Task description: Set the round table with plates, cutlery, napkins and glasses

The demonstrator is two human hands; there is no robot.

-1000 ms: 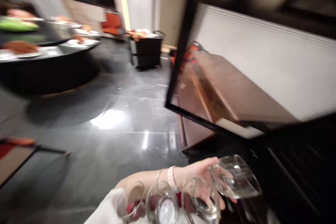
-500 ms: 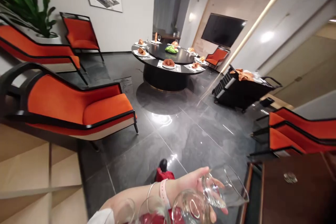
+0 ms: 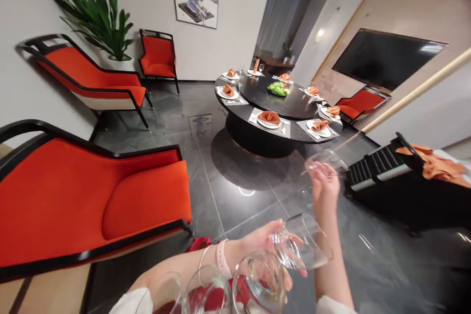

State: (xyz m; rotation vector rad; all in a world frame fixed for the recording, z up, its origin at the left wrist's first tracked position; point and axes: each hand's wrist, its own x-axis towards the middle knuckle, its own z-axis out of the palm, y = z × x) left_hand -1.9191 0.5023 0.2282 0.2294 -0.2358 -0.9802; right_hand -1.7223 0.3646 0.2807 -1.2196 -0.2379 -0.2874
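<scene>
My left hand [image 3: 263, 245], with a pink band and a thin bangle at the wrist, is closed around several clear wine glasses. One glass [image 3: 307, 240] tilts to the right off the fingers. Another glass [image 3: 257, 279] sits below the palm, and more lie along the forearm, cut off by the bottom edge. My right hand [image 3: 326, 179] reaches forward, its fingers pinched on a single wine glass [image 3: 333, 161] held sideways. That glass is faint against the floor, and its stem is hard to make out.
A round black table [image 3: 239, 113] stands ahead, set with plates and orange folded napkins. An orange armchair [image 3: 147, 201] is close on the left, with more chairs behind it. A black trolley [image 3: 390, 196] with orange cloths stands at the right.
My right hand has come into view, stretched forward with a wine glass. The view has turned right and moved closer to the table. My left hand still holds its glasses.
</scene>
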